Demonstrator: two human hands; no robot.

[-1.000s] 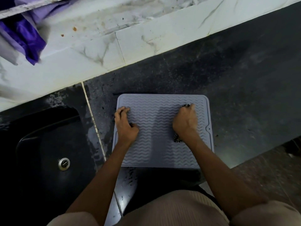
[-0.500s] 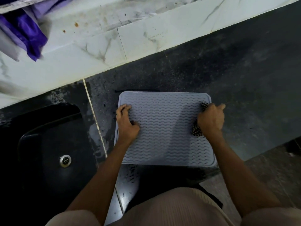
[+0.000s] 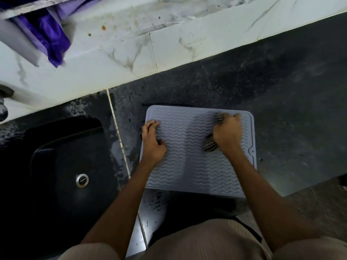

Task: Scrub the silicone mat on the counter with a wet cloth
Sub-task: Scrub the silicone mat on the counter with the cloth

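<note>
Both hands on mat (image 3: 189,166) | right hand (image 3: 228,135) seemingly grips cloth (image 3: 210,144)

silicone mat (image 3: 189,166): pale grey, matt, rubbery, moulded with raised wavy ridges and a smooth plain border. cloth (image 3: 210,144) under the right hand (image 3: 228,133): dark woven fabric with a light speckled pattern, coarse-looking; partly blurred. counter (image 3: 281,102): dark polished stone, finely speckled, with dull smeared patches and a faint sheen at the right. sink (image 3: 62,166), left: black, smooth, semi-gloss basin; drain (image 3: 82,180) of bright glossy metal. wall tiles (image 3: 169,44), far: white marble-look, glossy, grey veining, brown stains and grimy marks. purple sheet (image 3: 48,34), far left: thin, shiny, crinkled, looks like plastic film. garment (image 3: 202,241), near: beige ribbed fabric, matt.
</note>
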